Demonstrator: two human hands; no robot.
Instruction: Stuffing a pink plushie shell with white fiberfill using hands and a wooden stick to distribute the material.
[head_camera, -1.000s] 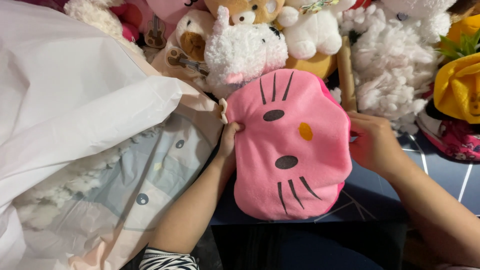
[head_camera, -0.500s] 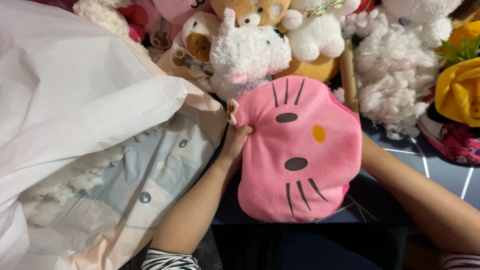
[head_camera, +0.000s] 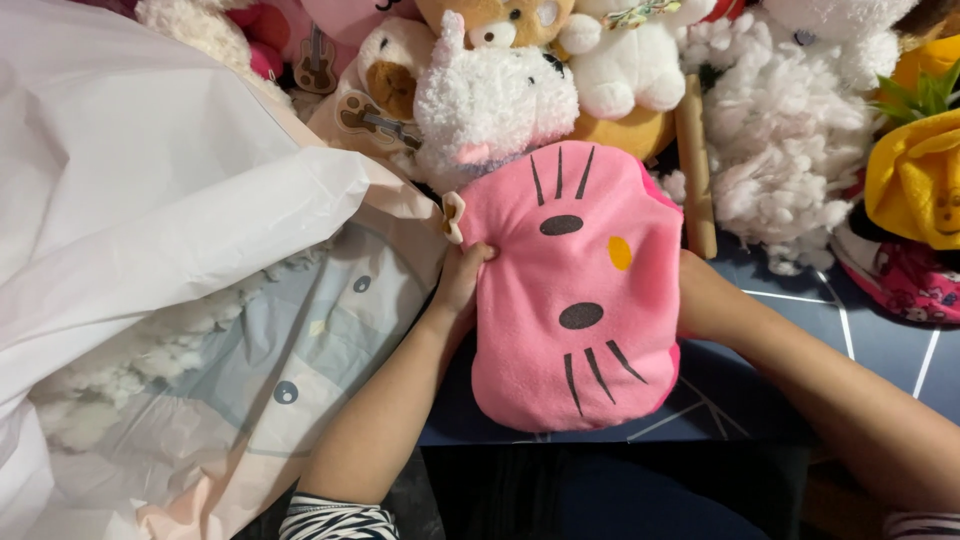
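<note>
A pink cat-face plush cushion (head_camera: 575, 300), with black eyes, black whiskers and a yellow nose, lies in front of me. My left hand (head_camera: 462, 282) grips its left edge, fingers pressed into the fabric. On the other side my right hand (head_camera: 695, 295) is mostly hidden behind the cushion's right edge, only the wrist showing. The cushion rests over a dark blue surface (head_camera: 770, 390) with thin white lines.
A large white plastic bag (head_camera: 150, 230) holding white stuffing fills the left. Behind the cushion sit a fluffy white plush (head_camera: 495, 100), a bear plush (head_camera: 500, 20) and loose white stuffing (head_camera: 775, 150). A wooden stick (head_camera: 695, 170) stands upright. A yellow plush (head_camera: 915, 180) is far right.
The cushion has shifted slightly right and looks fuller. My right hand has slid from its visible place at the right edge to behind the cushion. My left hand stays on the left edge.
</note>
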